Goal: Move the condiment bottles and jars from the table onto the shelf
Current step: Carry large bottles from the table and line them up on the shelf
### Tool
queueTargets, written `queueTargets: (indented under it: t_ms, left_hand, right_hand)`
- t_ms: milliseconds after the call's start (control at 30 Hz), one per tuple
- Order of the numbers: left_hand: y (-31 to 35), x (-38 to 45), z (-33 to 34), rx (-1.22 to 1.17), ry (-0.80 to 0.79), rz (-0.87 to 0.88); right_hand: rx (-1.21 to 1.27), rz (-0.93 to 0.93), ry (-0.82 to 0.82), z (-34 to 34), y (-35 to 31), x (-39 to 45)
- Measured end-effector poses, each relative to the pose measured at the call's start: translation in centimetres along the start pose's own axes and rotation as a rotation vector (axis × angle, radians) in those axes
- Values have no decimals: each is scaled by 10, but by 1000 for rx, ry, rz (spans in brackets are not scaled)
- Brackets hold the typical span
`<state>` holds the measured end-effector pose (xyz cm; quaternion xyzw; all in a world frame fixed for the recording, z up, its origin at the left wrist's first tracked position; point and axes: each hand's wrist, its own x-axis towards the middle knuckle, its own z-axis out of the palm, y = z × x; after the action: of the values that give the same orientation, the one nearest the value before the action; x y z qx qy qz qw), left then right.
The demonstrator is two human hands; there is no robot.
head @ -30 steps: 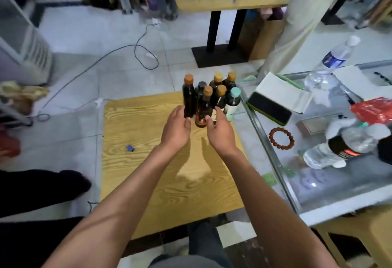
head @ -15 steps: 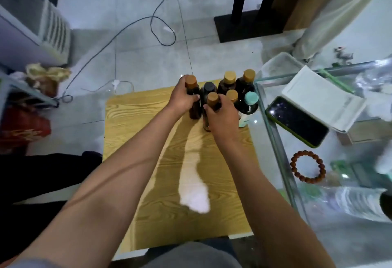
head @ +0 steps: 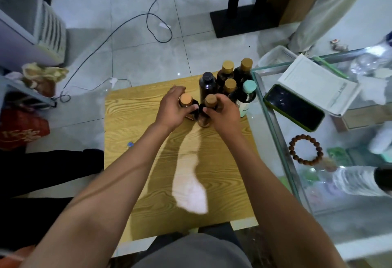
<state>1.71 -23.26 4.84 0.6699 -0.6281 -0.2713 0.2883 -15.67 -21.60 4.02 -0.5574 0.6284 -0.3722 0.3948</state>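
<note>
Bottles (head: 228,80) at table (head: 135,140) far edge; hands (head: 172,109) grip two.

On the far part of the wooden table (head: 148,161), the left hand (head: 169,111) holds a dark bottle with an orange cap (head: 186,103), and just right of it, nearly touching, the right hand (head: 223,113) holds a dark bottle with a brown cap (head: 209,106). Behind both held bottles stand five more dark bottles (head: 228,78), close together. Right of the right hand's hold is a glass counter (head: 275,140), with a black phone (head: 293,107) and a brown bead bracelet (head: 306,149) lying on it.
</note>
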Motion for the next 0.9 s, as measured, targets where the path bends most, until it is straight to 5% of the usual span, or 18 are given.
queueTargets:
  t_ms: [433, 900]
  left_hand:
    - [72, -158, -11, -196, 39, 184]
    - [267, -342, 69, -387, -233, 475]
  right_hand:
    - [457, -42, 190, -90, -37, -188]
    - [514, -86, 738, -270, -25, -431]
